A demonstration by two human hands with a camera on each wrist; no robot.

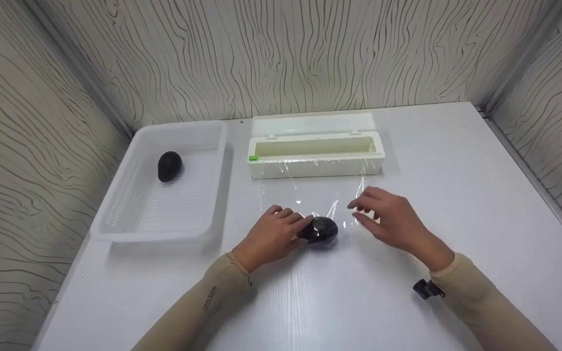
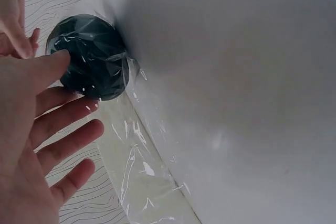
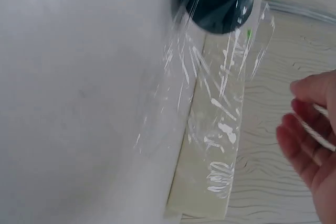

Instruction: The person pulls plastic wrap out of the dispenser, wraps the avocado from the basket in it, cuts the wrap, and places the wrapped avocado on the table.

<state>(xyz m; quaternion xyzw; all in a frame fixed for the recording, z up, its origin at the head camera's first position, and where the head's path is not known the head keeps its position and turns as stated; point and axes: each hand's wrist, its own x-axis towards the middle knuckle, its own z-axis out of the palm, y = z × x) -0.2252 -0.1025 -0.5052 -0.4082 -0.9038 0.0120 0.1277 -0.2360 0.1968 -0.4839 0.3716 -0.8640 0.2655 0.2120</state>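
A dark avocado, with clear cling film over it, lies on the white table in front of the film dispenser. My left hand holds the avocado's left end between thumb and fingers, its other fingers spread apart in the left wrist view. From the dispenser's front edge the film stretches to the avocado, creased and shiny. My right hand hovers right of the film, fingers loosely bent and nothing between them. In the right wrist view, a gap separates it from the film.
A white plastic basket stands at the left with a second dark avocado inside. The dispenser's lid is folded back toward the patterned wall. A green slider sits at the dispenser's left end.
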